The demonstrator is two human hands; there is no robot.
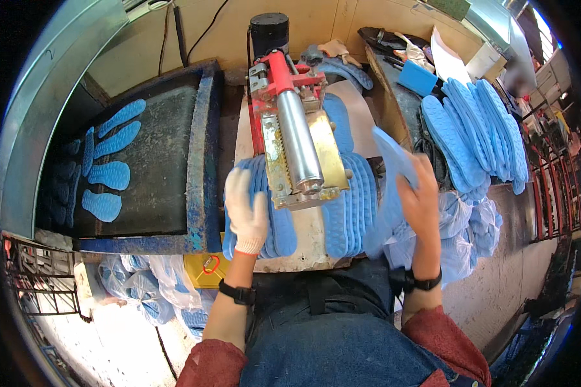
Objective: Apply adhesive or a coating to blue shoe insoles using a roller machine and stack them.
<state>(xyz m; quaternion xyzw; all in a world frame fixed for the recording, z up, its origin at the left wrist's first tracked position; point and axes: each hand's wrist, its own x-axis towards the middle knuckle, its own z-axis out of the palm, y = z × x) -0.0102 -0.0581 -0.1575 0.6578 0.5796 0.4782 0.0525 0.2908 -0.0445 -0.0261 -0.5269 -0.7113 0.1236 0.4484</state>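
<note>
At frame centre, the gloved left hand [246,209] lies flat, fingers together, on a fanned stack of blue insoles [272,227] beside the roller machine [297,138]. Right of centre, the bare right hand [421,200] grips a single insole [394,155], seemingly pinched at its edge.

Dark conveyor belt [168,161], bagged insoles [135,284], yellow box [206,267], blue block [417,78]

A fanned stack of blue insoles [274,222] lies flat under the gloved left fingers [242,193]. One blue insole [394,158] stands tilted, pinched in the bare right fingers [423,184].
</note>
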